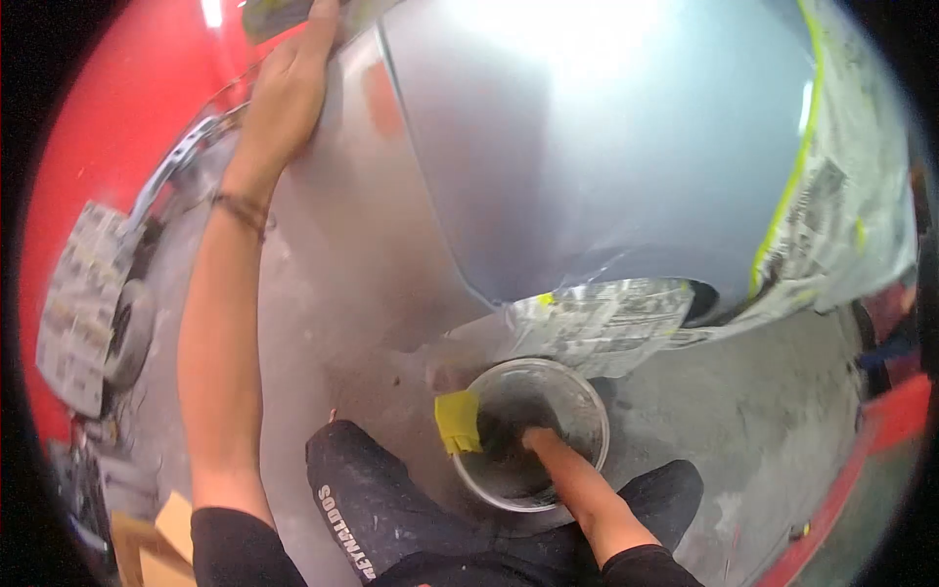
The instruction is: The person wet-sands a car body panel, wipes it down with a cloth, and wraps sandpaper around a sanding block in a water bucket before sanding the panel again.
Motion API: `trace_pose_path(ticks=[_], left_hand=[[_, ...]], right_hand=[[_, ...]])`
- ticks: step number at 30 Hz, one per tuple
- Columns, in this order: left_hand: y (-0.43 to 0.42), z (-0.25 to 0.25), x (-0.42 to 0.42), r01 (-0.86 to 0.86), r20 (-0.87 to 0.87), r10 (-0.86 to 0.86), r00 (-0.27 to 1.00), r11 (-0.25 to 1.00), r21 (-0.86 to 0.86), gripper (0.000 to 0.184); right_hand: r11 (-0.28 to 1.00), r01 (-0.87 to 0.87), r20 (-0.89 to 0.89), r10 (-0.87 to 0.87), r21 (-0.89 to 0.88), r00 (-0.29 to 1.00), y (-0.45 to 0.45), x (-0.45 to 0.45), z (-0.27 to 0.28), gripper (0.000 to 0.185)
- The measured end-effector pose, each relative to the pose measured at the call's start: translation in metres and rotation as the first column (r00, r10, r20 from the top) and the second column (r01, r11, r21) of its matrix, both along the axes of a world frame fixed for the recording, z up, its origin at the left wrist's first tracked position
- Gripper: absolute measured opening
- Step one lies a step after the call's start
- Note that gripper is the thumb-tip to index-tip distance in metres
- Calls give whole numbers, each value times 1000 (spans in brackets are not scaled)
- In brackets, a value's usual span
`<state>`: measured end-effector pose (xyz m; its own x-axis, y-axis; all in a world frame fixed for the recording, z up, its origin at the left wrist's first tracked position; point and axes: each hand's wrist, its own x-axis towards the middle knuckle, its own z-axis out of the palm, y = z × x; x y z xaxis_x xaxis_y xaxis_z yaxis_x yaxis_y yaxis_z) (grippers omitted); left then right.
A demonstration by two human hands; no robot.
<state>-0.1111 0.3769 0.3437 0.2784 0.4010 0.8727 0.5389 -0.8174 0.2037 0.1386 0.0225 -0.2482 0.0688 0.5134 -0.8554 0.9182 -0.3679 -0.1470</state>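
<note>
My left hand (291, 90) rests at the upper left on the edge of a grey body panel (342, 186), thumb stretched upward and the other fingers partly hidden. Just beyond it is a dark olive-green item (279, 18), cut off by the frame; I cannot tell if the hand touches it. Between my knees stands a round bucket (599, 416) with murky liquid inside. My right hand (536, 437) reaches down into that bucket, its fingers hidden in the dark liquid. A yellow cloth or sheet (457, 423) hangs over the bucket's left rim.
A smooth grey-blue panel (606, 147) fills the upper middle, bordered by lime masking tape (797, 186) and newspaper (851, 166). More newspaper (606, 318) hangs above the bucket. A paper-covered part (78, 303) and cardboard (161, 548) lie left, near a red surface (98, 127).
</note>
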Motion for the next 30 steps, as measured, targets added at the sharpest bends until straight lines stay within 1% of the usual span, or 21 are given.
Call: trace_pose_path(ticks=[1, 3, 4, 5, 6, 7, 8, 10, 11, 12, 13, 14, 15, 17, 18, 19, 21, 23, 24, 27, 30], left_hand=[[-25, 6, 4, 100, 58, -95, 994, 992, -81, 38], [-28, 1, 4, 68, -79, -58, 995, 990, 121, 38], [-6, -8, -4, -23, -207, 119, 971, 909, 415, 40], [5, -14, -11, -52, -278, 153, 948, 939, 339, 46], [13, -21, -14, -68, -348, 162, 923, 961, 268, 57], [21, -27, -13, -116, -283, 274, 919, 875, 470, 56], [49, -35, -14, -26, -263, 131, 956, 930, 367, 60], [54, -34, -18, -166, -308, 306, 901, 899, 406, 56], [52, -33, -15, -252, -331, 422, 844, 856, 451, 54], [41, -30, -2, -159, -236, 214, 948, 960, 231, 52], [22, -22, 7, -31, -97, 33, 995, 999, 17, 51], [13, -19, 10, 116, 65, -106, 992, 977, -179, 51], [8, -18, 9, 252, 145, -221, 964, 934, -253, 55], [27, -30, 10, 251, 21, -251, 968, 968, -8, 60], [23, -26, 3, 229, -7, -229, 973, 973, -26, 63], [18, -21, -6, 206, -36, -208, 977, 977, -43, 65], [-28, 3, -2, 254, 78, -242, 967, 933, -254, 68], [-48, 7, 0, 416, 226, -356, 907, 842, -344, 70], [-48, 7, 3, 432, 248, -363, 898, 834, -343, 70], [-52, 9, 9, 441, 271, -363, 892, 830, -341, 70], [-62, 17, 9, 367, 252, -292, 923, 866, -339, 70]], right_hand=[[1000, 20, -39, -20, -5, 999, -5, 1, 18, 53], [995, 88, -119, -83, 40, 989, -12, 0, 62, 55], [992, 109, -160, -97, 63, 982, -16, -4, 80, 56], [949, 199, -228, -142, 246, 963, -27, 6, 51, 57], [870, 269, -300, -149, 414, 942, -32, 4, 70, 59], [776, 491, -369, -355, 396, 859, -41, 5, 91, 58], [618, 687, -451, -525, 381, 722, -43, -9, 171, 58], [297, 752, -534, -556, 588, 637, -47, -28, 296, 60], [85, 811, -666, -525, 579, 531, -50, -38, 348, 59], [-117, 835, -779, -446, 538, 441, -51, -45, 392, 59], [-218, 743, -758, -368, 633, 539, -48, -48, 427, 60], [-310, 645, -715, -290, 699, 636, -35, -51, 455, 61], [-377, 523, -632, -280, 765, 723, -20, -56, 485, 62], [-488, 256, -422, -268, 835, 866, 19, -54, 529, 66], [-540, 124, -304, -258, 833, 917, 46, -56, 535, 68], [-520, 30, -226, -318, 854, 921, 72, -70, 530, 68], [-468, -198, -46, -460, 861, 887, 110, -91, 528, 67], [-319, -314, 107, -528, 894, 842, 107, -81, 523, 71], [-235, -376, 190, -562, 896, 805, 103, -64, 525, 73], [-412, -405, 25, -675, 816, 737, 108, 3, 560, 75], [-592, -306, -252, -676, 746, 693, 123, 43, 599, 75]])
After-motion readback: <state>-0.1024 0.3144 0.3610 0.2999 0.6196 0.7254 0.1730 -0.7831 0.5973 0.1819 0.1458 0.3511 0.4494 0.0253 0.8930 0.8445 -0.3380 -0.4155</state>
